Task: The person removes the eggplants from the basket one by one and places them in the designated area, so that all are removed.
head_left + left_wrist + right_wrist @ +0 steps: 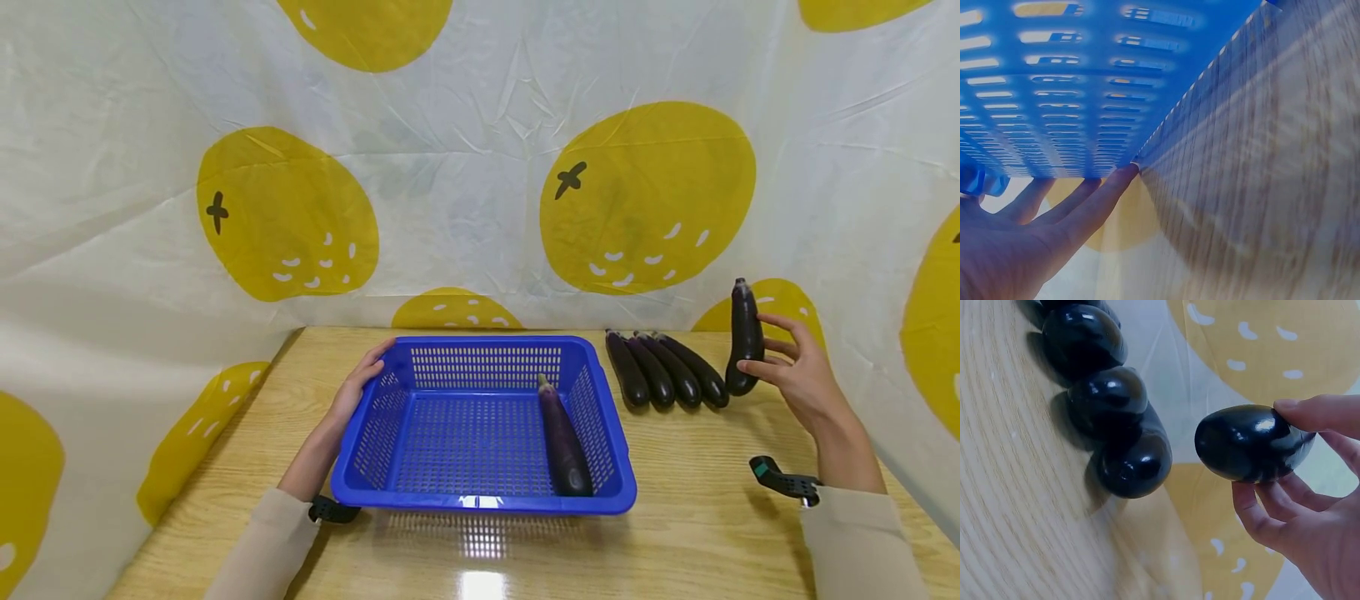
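My right hand (806, 375) holds a dark purple eggplant (745, 337) up off the table, stem end upward, pinched between thumb and fingers. In the right wrist view this eggplant (1247, 444) shows its rounded end. Just left of it, several eggplants (656, 371) lie side by side on the table. A blue plastic basket (483, 502) with slotted walls stands in the middle. Inside, along its right wall, lies one eggplant (564, 437). My left hand (358, 387) rests against the basket's left side, its fingers (1094, 212) extended along the outer wall; the thumb is hidden.
The wooden table (697, 517) is glossy and reflects light in front of the basket. A white cloth (457, 208) with large yellow fruit prints hangs behind and along both sides. Each wrist wears a black strap mount (783, 479).
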`<state>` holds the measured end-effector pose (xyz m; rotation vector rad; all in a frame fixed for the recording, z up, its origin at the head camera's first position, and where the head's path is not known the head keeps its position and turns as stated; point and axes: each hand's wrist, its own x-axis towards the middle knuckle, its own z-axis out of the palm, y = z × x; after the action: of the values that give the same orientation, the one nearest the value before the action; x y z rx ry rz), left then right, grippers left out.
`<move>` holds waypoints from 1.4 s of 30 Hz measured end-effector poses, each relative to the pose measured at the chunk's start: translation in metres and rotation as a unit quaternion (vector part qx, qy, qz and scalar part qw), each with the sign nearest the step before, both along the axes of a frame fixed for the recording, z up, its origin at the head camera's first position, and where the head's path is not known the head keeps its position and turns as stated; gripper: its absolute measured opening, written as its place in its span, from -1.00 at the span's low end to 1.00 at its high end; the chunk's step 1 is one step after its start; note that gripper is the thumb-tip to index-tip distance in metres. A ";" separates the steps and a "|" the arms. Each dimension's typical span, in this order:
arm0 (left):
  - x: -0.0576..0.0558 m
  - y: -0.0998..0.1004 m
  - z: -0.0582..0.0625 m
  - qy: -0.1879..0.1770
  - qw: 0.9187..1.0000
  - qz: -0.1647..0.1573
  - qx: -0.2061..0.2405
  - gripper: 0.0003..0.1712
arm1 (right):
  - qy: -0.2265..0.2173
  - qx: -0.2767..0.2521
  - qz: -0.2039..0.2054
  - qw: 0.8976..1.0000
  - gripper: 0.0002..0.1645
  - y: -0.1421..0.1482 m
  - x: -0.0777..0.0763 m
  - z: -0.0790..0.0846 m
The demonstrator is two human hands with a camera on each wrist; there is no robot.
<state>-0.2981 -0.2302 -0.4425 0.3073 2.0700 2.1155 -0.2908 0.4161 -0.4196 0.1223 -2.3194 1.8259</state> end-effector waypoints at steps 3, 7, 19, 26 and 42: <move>0.000 0.000 0.000 0.002 1.000 -0.003 0.002 -0.38 | -0.001 -0.005 -0.012 1.000 -0.11 0.001 0.001 0.000; 0.001 -0.001 0.000 0.001 1.000 -0.006 0.005 -0.38 | 0.000 -0.011 -0.031 0.999 -0.22 0.002 0.002 -0.002; 0.001 0.000 0.000 0.001 1.000 -0.006 0.002 -0.38 | -0.018 0.053 -0.074 0.996 -0.32 0.011 0.002 -0.008; 0.000 0.000 0.000 -0.001 1.000 -0.004 0.014 -0.38 | -0.035 0.069 -0.088 0.993 -0.38 0.017 -0.003 -0.018; 0.000 0.001 0.001 -0.005 0.999 -0.019 0.037 -0.36 | -0.046 0.127 -0.104 0.985 -0.13 0.015 -0.009 -0.035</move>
<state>-0.2984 -0.2292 -0.4417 0.3423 1.9681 2.1695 -0.2995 0.4309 -0.4547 -0.1661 -2.5106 1.4643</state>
